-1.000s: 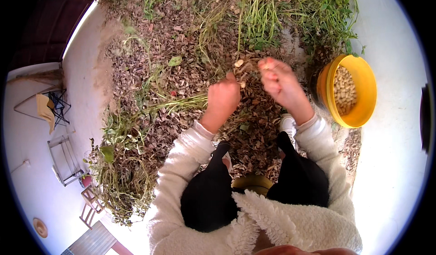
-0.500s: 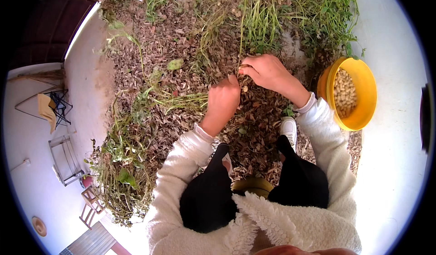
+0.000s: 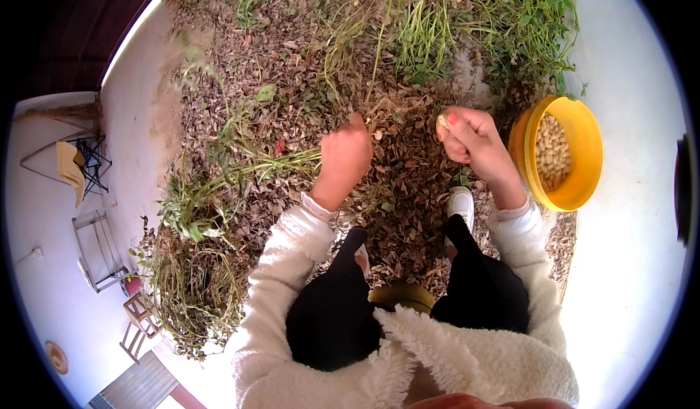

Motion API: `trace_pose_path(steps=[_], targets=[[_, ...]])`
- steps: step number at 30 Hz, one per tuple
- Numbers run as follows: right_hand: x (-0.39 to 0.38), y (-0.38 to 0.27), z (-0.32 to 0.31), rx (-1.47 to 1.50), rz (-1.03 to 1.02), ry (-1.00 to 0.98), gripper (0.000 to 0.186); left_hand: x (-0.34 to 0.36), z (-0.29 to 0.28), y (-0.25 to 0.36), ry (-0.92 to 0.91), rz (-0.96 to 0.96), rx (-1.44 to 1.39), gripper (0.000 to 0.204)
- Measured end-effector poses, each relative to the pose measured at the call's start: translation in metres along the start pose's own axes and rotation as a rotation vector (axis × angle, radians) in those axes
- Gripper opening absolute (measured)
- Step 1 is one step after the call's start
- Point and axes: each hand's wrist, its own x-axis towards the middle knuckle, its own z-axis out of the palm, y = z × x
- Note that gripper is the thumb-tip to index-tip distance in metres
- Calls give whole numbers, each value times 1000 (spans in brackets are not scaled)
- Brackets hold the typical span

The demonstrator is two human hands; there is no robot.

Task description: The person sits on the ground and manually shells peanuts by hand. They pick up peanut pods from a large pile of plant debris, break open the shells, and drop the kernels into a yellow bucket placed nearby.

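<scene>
My left hand (image 3: 344,162) is closed around the stems of an uprooted peanut plant (image 3: 273,162). Its green stalks trail off to the left, and the root end pokes out near my fingertips. To the right, my right hand (image 3: 477,146) is closed with a pale peanut (image 3: 442,121) pinched between thumb and fingers. That hand is apart from the plant and just left of a yellow bucket (image 3: 588,139). Shelled-looking detail is too small to read, but many pale peanuts (image 3: 552,154) lie inside the bucket.
Dry brown leaves (image 3: 408,227) cover the ground around my white shoes. Green peanut plants (image 3: 430,22) are heaped at the far side, and a pile of stripped-looking vines (image 3: 197,285) lies at left. A white wall (image 3: 634,263) borders the right. A small wooden chair (image 3: 138,318) stands far left.
My right hand has pulled away from the plant toward the bucket, with a peanut in its fingers. My left hand has shifted slightly left and down, still gripping the plant.
</scene>
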Motion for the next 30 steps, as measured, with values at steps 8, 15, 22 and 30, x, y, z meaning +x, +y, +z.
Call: trace_pose_path(steps=[8,15,22,30], targets=[[28,71,16,-200,106,-38,36,1,-1,15,62,-2,55,24],[32,71,30,-563,-164,0,35,2,-7,24,39,32,13,19],[-19,29,13,-379,-53,-106,30,4,3,0,38,-76,14,33],[-136,-7,-160,-1228,285,1146,29,-21,-57,-21,266,102,-72,30]])
